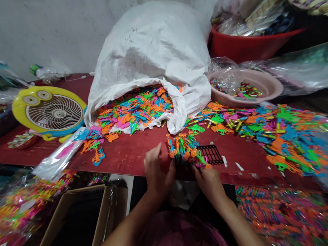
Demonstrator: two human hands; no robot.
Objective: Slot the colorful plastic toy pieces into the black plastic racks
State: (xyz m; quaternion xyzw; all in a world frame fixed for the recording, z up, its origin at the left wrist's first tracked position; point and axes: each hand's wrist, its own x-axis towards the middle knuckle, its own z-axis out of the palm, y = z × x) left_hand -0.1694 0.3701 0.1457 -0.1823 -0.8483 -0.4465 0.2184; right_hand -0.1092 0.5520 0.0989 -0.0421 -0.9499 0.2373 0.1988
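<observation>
White and puffed up, a big sack (153, 48) sits on the red bench (122, 162), and we see bright toys (136, 107) spilling out of its mouth. They are orange, green, blue and pink.

Just in front of the sack we find a bunch (183, 145) of the same toys, packed close, with round orange ends showing. The left hand (156, 170), also in front of the sack, is open, its thumb near the bunch. We cannot tell if they touch. The right hand (210, 182), in front of the sack and a bit to its right, has bent fingers by the end of the bunch; we cannot tell if it grips a toy. Past that hand, still to the sack's front right, lies a black rack (212, 154).

Left of the sack we see a yellow fan (49, 109), and a clear bag (51, 164) at the sack's front left. Right of the sack are a pink bowl (233, 101), a red tub (242, 46) behind it, and a wide pile (288, 133) of toys.
</observation>
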